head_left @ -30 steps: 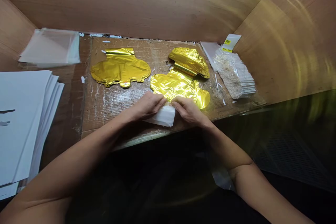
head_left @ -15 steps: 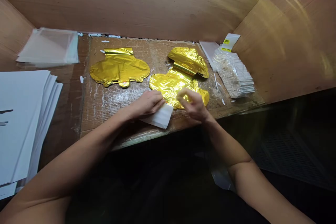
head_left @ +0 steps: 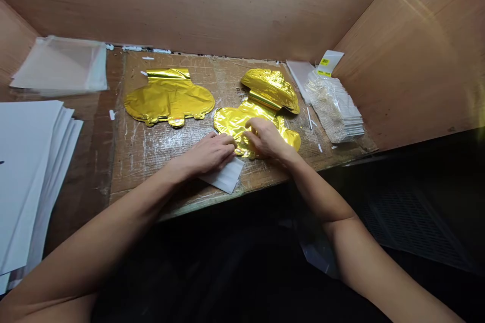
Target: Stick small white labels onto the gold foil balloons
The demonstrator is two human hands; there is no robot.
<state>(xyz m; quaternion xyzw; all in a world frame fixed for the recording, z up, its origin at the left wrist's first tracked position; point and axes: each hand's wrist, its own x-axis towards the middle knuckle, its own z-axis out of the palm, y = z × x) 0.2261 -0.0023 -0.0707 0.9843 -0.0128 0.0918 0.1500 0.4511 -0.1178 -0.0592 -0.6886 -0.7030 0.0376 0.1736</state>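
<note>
My left hand (head_left: 214,152) is closed at the near side of the table, its fingers curled over a flat white packet (head_left: 227,176) that sticks out below them. The thumb is mostly hidden. My right hand (head_left: 267,137) hovers over or touches a pile of gold foil balloons (head_left: 231,120), fingers bent and apart, with nothing visible between them. Part of this flat, shaped pile is covered by my hands. Its upper section (head_left: 271,88) is folded over at the back. Farther left lies another stack of gold foil balloons (head_left: 170,98).
Clear plastic sleeves (head_left: 62,65) lie at the back left, above a stack of white sheets (head_left: 26,171). On the right are a bundle of clear-wrapped packets (head_left: 335,108) and a white label card (head_left: 329,63). Wooden panels (head_left: 212,5) enclose the cardboard-covered table (head_left: 147,161).
My right hand has moved left toward my left hand, and its fingers have spread a little. The white packet has shifted slightly down and left with my left hand. The view has moved slightly.
</note>
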